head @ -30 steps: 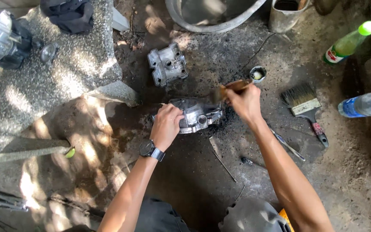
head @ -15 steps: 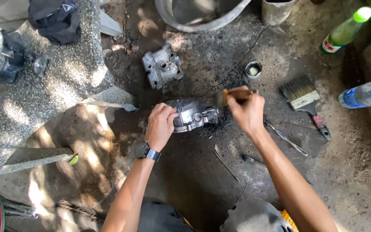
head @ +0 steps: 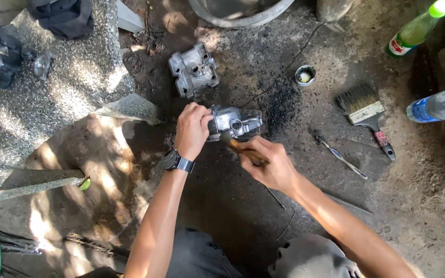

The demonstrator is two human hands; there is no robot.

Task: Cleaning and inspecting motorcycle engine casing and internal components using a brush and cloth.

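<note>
The left hand (head: 192, 129), a dark watch (head: 177, 161) on its wrist, is closed over the left end of a grey metal engine cover (head: 234, 123), which is held down on the dirty ground (head: 243, 206) near the middle of the view. The right hand (head: 270, 164) is wrapped around a small brown-handled brush (head: 239, 146), whose tip is laid against the near edge of the cover. A second cast metal part (head: 193, 69) is seen just beyond the cover, apart from it. To the right, a small round tin (head: 305, 75), a wide paintbrush (head: 364, 110) and a slim tool (head: 340, 160) are spread on the ground. Farther right, a green bottle (head: 418, 29) and a clear bottle (head: 439, 105) are found.
</note>
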